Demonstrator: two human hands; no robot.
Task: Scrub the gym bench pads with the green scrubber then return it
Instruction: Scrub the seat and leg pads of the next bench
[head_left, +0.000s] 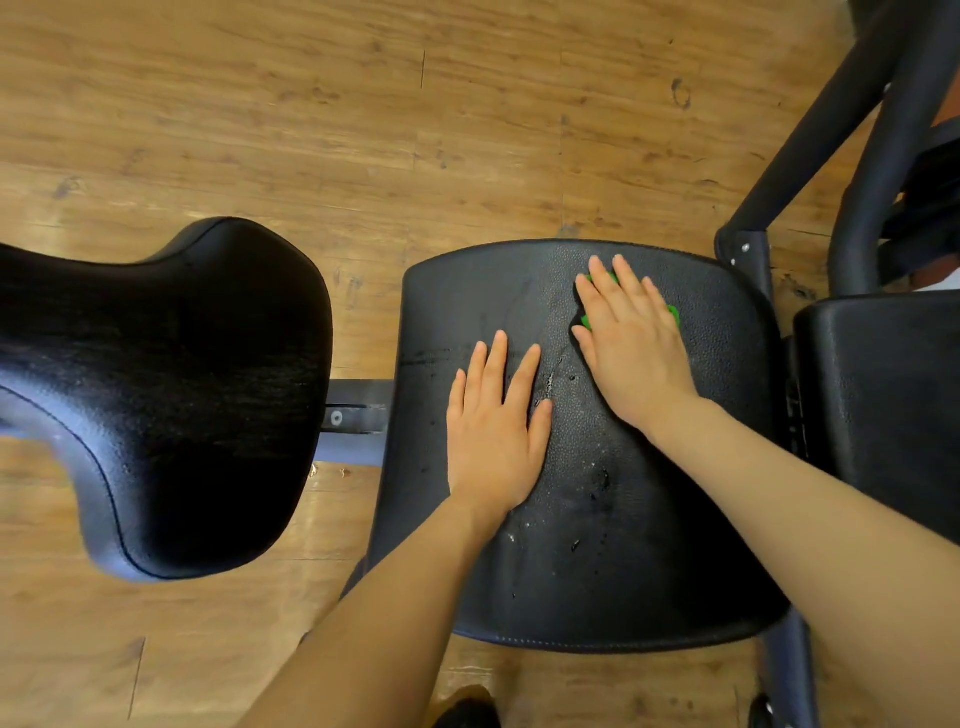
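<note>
The black seat pad (597, 571) of the gym bench fills the middle of the view, its surface wet with droplets and streaks. My right hand (631, 343) lies flat with straight fingers on the green scrubber (673, 313), pressing it onto the far part of the pad; only green edges show around the hand. Beside it, my left hand (493, 426) rests flat on the pad's left half, fingers spread, holding nothing.
A second curved black pad (166, 395) sits to the left across a gap with a grey frame bar (356, 415). Another black pad (883, 395) adjoins on the right. Black frame tubes (810, 130) rise at the top right. Wooden floor (311, 130) lies all around.
</note>
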